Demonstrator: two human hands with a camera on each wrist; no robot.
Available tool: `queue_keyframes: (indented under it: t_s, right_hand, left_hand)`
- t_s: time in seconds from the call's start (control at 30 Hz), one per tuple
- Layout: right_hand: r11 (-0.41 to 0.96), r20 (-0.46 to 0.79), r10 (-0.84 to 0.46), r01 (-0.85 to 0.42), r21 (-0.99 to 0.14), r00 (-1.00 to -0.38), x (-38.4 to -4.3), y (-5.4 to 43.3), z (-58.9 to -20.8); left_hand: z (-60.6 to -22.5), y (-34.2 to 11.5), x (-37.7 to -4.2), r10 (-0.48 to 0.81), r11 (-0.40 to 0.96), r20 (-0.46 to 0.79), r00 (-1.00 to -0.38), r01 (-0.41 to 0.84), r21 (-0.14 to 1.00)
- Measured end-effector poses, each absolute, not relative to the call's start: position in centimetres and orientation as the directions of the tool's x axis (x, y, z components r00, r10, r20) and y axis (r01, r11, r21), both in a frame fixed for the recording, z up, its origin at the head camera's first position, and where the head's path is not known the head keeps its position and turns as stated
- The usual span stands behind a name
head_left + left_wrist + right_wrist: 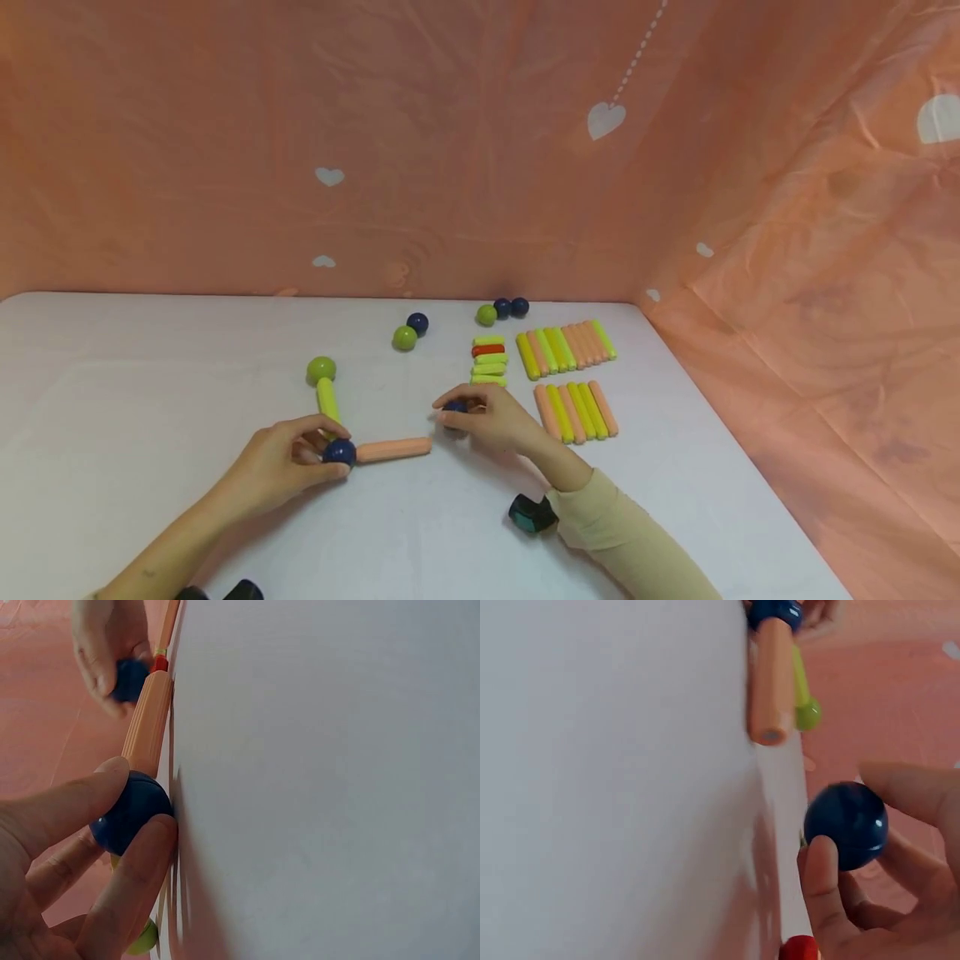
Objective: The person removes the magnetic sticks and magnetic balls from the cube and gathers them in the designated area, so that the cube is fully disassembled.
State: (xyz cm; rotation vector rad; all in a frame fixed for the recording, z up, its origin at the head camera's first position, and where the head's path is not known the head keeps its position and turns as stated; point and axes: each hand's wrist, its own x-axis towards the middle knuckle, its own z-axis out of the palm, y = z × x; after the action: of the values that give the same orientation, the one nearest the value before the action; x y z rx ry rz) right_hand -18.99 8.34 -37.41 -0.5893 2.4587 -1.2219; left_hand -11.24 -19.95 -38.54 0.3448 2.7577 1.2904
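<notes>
In the head view my left hand [281,458] pinches a dark blue ball [341,452] between thumb and fingers. From that ball an orange rod [393,449] points right, its far end free. A yellow-green rod [327,398] runs from it toward the back, with a green ball [321,370] at its other end. My right hand [495,425] holds a second dark blue ball [846,825] by the fingertips, slightly right of the orange rod's free end and apart from it. In the right wrist view a small hole shows in that rod end.
Behind lie a green ball [404,338] with a blue ball [417,323], and another green ball [487,315] beside two blue ones. Short rods, including a red one [488,350], lie near my right hand. Rows of longer rods [566,348] sit at the right on the white table [150,375].
</notes>
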Motion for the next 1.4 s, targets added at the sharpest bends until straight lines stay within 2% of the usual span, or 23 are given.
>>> queue_keyframes:
  t_s: [0.27,0.43,0.63,0.9,1.17,1.4]
  right_hand:
    - [0.469,-0.151,-0.339,-0.028,-0.883,-0.929,-22.1,7.6,-36.8]
    - [0.486,-0.161,-0.253,0.019,-0.874,-0.954,-24.0,7.1,-36.8]
    - [0.516,-0.141,-0.181,0.029,-0.856,-0.973,-25.9,6.4,-37.0]
    - [0.524,-0.16,-0.112,0.078,-0.848,-0.981,-28.0,5.6,-37.4]
    - [0.605,-0.11,-0.115,0.019,-0.796,-0.987,-29.5,4.7,-37.7]
    - [0.621,-0.097,-0.15,-0.017,-0.784,-0.984,-30.0,4.1,-37.7]
  left_hand:
    - [-38.7,-19.8,-11.3,0.248,0.609,0.027,-0.969,0.177,0.773]
    - [-38.6,-19.8,-11.2,0.297,0.594,0.0,-0.955,0.185,0.783]
    - [-38.2,-20.4,-11.4,0.334,0.584,-0.035,-0.942,0.178,0.792]
    - [-37.7,-21.4,-11.7,0.355,0.592,-0.004,-0.935,0.222,0.775]
    - [-37.4,-21.6,-12.1,0.304,0.656,0.161,-0.939,0.329,0.68]
    - [-37.8,-21.4,-12.2,0.333,0.691,0.117,-0.936,0.327,0.645]
